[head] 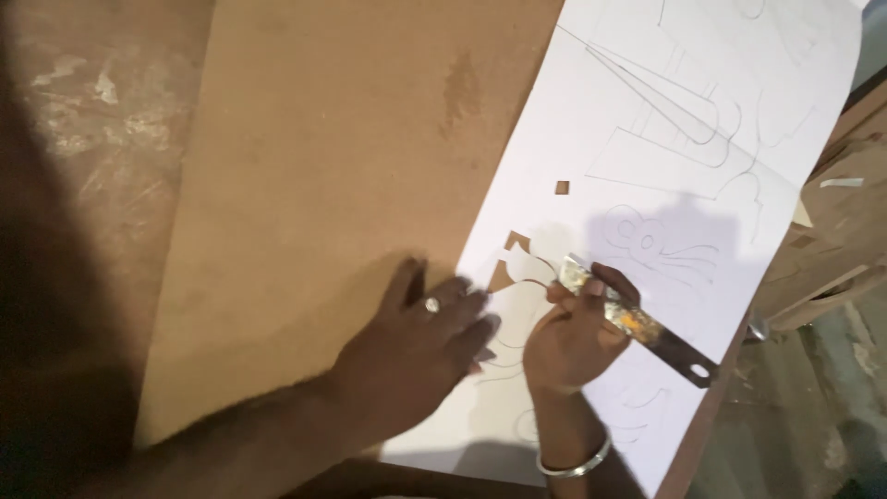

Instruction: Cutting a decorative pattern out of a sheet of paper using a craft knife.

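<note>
Head view: looks down on a cutting job, both hands low in the middle of the frame.
Counter [92,139]: worn, stained brown surface at left, partly in shadow.
Board [314,185]: large flat brown sheet lying on the counter, under the paper; one darker blotch near its top.
Paper [684,222]: big white sheet with pencilled outlines, lying at a slant on the board, running off the top right.
Cut-outs: small square hole [562,188] and a bigger shaped opening [514,259] show brown board through the paper, just left of the blade tip.
Left hand [420,337]: flat, fingers spread, palm down across the paper's left edge and the board, pinning it; ring on one finger; holds nothing.
Right hand [571,337]: closed around the blade, bangle on the wrist; fingertips pinch near the tip.
Blade [637,323]: thin flat metal strip, pale wrapping at the gripped part, dark tail with a hole sticking out lower right; tip is down on the paper by the curved pencil line.
Step in hand: judged as cutting along a drawn curve, beside the openings already made.
Next move calls for: steady pull of the tip along the line, left hand pressing so the sheet does not creep; fingers sit close to the cut.
Right edge: brown scraps and clutter, too blurred to tell.
</note>
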